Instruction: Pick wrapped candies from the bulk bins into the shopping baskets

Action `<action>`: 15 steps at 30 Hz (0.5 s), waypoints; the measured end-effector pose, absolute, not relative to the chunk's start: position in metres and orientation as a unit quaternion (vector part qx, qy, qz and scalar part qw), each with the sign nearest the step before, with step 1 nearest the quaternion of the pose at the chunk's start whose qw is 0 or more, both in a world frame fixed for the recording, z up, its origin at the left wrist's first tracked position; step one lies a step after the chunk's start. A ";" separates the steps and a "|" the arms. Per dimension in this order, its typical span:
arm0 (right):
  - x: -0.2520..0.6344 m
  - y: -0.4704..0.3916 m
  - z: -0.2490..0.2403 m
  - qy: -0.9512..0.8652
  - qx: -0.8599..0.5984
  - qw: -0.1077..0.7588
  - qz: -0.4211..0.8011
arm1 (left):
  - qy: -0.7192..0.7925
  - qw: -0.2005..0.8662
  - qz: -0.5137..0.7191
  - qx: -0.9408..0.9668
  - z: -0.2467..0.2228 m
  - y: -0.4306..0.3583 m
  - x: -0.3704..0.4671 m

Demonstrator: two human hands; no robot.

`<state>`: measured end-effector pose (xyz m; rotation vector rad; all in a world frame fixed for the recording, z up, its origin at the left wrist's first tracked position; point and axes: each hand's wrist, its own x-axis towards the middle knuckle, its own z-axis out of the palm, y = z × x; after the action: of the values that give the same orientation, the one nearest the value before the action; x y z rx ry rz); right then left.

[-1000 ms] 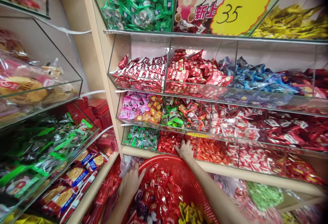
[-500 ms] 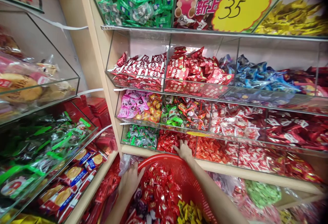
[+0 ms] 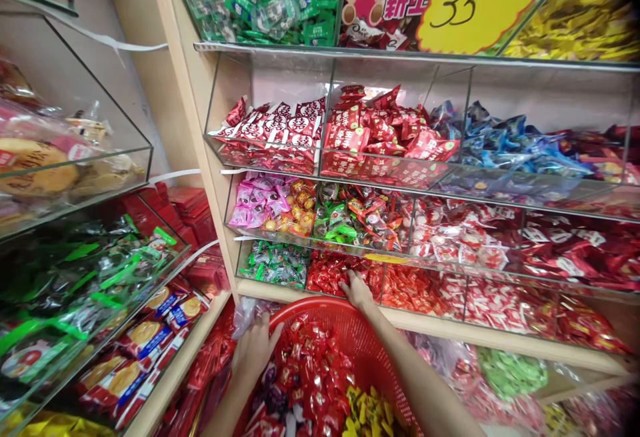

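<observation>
My left hand (image 3: 253,349) is at the left rim of a red plastic basket (image 3: 367,347), closed on it with the thumb on the inner side. Inside the basket lie red-wrapped candies (image 3: 320,374), yellow-wrapped candies (image 3: 369,414) and some purple ones at the left. My right hand (image 3: 357,289) reaches over the far rim to the lowest shelf. Its thumb and fingers are apart, at the front of a bin of small red candies (image 3: 327,274). The fingertips touch or nearly touch the candies; I see nothing held there.
Clear-fronted bins rise above, with red-and-white packets (image 3: 280,127) and blue packets (image 3: 515,147). Orange-red candies (image 3: 407,290) fill the bin to the right. A wooden post (image 3: 187,90) and a slanted left shelf with biscuit packs (image 3: 143,337) stand close. Bagged goods (image 3: 510,370) lie below.
The view has shifted slightly. My right hand stays at the red candy bin with its fingers a little lower, and my left hand keeps its place on the basket rim.
</observation>
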<state>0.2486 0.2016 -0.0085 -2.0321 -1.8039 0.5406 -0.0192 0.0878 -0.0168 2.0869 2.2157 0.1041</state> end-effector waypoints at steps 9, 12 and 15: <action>0.258 0.208 -0.017 -0.559 -0.703 0.368 0.240 | 0.732 0.054 0.030 0.678 -0.017 0.087 -0.019; 0.263 0.211 -0.016 -0.513 -0.686 0.445 0.261 | 0.733 0.054 0.030 0.677 -0.015 0.087 -0.019; 0.265 0.212 -0.013 -0.459 -0.659 0.510 0.309 | 0.728 0.053 0.033 0.683 -0.015 0.086 -0.018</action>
<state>0.2652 0.2123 -0.0133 -1.5875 -1.1046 0.7446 -0.0184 0.0865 -0.0152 2.0764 2.2115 0.0992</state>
